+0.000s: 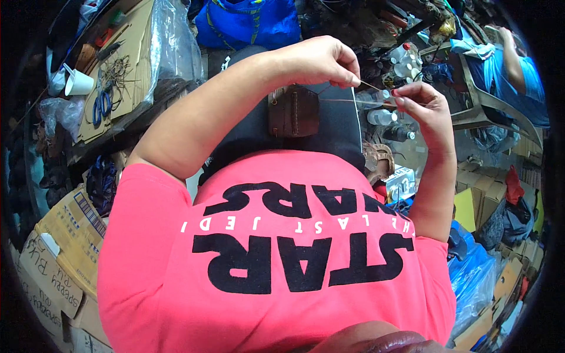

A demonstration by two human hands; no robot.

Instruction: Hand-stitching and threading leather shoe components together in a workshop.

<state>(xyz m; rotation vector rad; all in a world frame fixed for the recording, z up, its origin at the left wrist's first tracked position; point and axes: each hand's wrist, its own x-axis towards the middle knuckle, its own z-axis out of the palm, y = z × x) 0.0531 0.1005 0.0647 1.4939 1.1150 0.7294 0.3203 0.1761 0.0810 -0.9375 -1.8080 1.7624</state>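
Note:
A dark brown leather piece (282, 116) with a stitched seam rests on my lap, over dark trousers. From its right side a thin thread (341, 100) stretches across to my right hand (428, 109), whose thumb and forefinger are pinched on it. My left hand (329, 62) arches above the leather piece. Between its thumb and fingertip it pinches a thin strand, which slants down toward the right fingertips. Whether this strand is a needle or more thread is too fine to tell. The two hands are apart, with the thread between them.
At left, blue-handled scissors (102, 107) and a white cup (77, 82) lie by cardboard sheets (132, 56). A blue bag (247, 23) stands ahead. Several bottles (405, 62) and a plastic chair (471, 94) are at right, where another person in blue (518, 76) sits. Boxes (70, 229) crowd the lower left.

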